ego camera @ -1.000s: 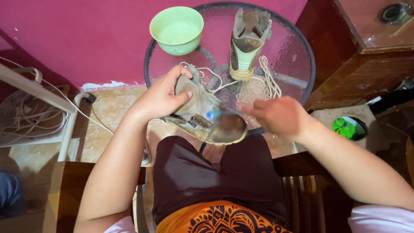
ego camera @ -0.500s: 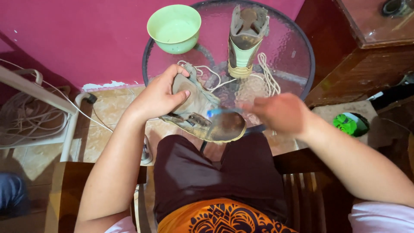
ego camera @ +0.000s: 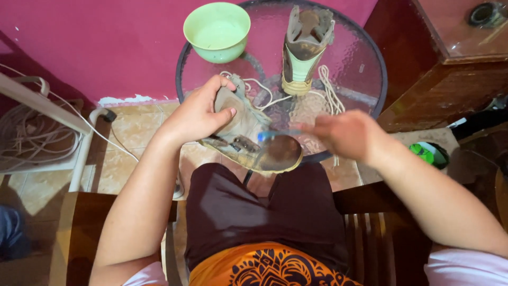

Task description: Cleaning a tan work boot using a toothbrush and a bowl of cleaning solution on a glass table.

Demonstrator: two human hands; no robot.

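My left hand (ego camera: 198, 114) grips a dirty tan boot (ego camera: 248, 140) by its upper and holds it sole-up over my lap. My right hand (ego camera: 346, 135), blurred by motion, holds a blue-handled brush (ego camera: 275, 134) against the boot's muddy sole. A second matching boot (ego camera: 304, 47) stands upright on the round glass table (ego camera: 360, 74), with loose pale laces (ego camera: 328, 92) lying beside it. A green bowl (ego camera: 217, 30) sits at the table's far left.
A dark wooden cabinet (ego camera: 444, 69) stands to the right of the table. A green object (ego camera: 428, 153) lies on the floor by it. White cables and a pale frame (ego camera: 47, 116) are at the left. I sit on a wooden chair (ego camera: 381, 233).
My right hand keeps shifting a little back and forth with the brush over the sole. The left hand and boot stay almost where they were.
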